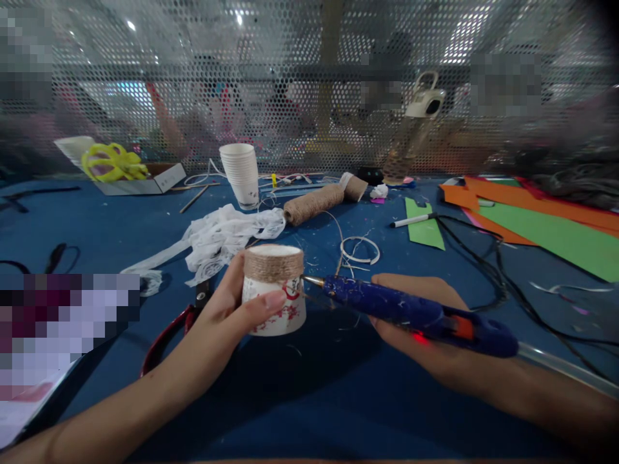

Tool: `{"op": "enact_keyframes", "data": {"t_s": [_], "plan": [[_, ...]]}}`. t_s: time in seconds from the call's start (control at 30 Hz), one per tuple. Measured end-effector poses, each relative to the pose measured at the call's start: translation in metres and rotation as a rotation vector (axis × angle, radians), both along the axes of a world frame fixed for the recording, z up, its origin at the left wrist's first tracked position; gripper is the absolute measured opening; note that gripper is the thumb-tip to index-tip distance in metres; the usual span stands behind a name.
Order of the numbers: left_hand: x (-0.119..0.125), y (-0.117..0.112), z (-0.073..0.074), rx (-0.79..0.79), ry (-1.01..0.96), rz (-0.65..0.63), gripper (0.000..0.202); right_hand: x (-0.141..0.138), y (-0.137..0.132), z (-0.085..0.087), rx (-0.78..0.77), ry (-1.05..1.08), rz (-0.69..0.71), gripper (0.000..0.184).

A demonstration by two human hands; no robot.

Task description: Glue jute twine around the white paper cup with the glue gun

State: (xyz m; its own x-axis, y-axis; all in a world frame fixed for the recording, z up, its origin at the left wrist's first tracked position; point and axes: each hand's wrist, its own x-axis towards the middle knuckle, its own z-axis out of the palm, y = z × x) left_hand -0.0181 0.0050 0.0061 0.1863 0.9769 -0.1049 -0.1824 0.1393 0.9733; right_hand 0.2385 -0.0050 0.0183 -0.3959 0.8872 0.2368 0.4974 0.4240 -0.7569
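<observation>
My left hand (227, 303) is closed around a white paper cup (258, 322) with a red printed pattern. Brown twine (273, 265) is wound in several rows round the cup's upper part. In my right hand (420, 290) is a blue hot glue gun (387, 303) with a clear glue stick out of its back end and a red light lit. Its metal nozzle meets the cup's right side, near the lower edge of the twine; whether it touches cannot be told. Behind the cup lies a roll of twine (314, 203), and a loose strand curves from it.
White lace (222, 235) lies behind my left hand, with red-handled scissors (167, 338) partly under my forearm. Farther back stand stacked paper cups (240, 174) and a bottle (416, 122). At right are coloured sheets (551, 232) and black cables (500, 270). A perforated metal screen (300, 84) borders the table.
</observation>
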Motion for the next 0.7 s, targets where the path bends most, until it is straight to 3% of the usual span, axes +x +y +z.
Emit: {"op": "enact_keyframes", "data": {"t_s": [0.27, 0.5, 0.6, 0.7], "plan": [[0.000, 0.003, -0.001, 0.003, -0.028, -0.008, 0.044, 0.000, 0.002, -0.003, -0.066, 0.061, -0.044, 0.023], [0.005, 0.002, 0.002, -0.042, -0.003, 0.016, 0.052, 0.001, 0.001, -0.003, 0.032, 0.114, -0.066, 0.023], [0.007, 0.001, 0.003, -0.059, 0.015, -0.009, 0.054, -0.004, 0.001, -0.009, 0.004, 0.192, -0.169, 0.023], [0.010, -0.001, 0.004, -0.083, 0.041, -0.028, 0.053, -0.010, 0.002, -0.015, -0.016, 0.307, -0.126, 0.021]]}}
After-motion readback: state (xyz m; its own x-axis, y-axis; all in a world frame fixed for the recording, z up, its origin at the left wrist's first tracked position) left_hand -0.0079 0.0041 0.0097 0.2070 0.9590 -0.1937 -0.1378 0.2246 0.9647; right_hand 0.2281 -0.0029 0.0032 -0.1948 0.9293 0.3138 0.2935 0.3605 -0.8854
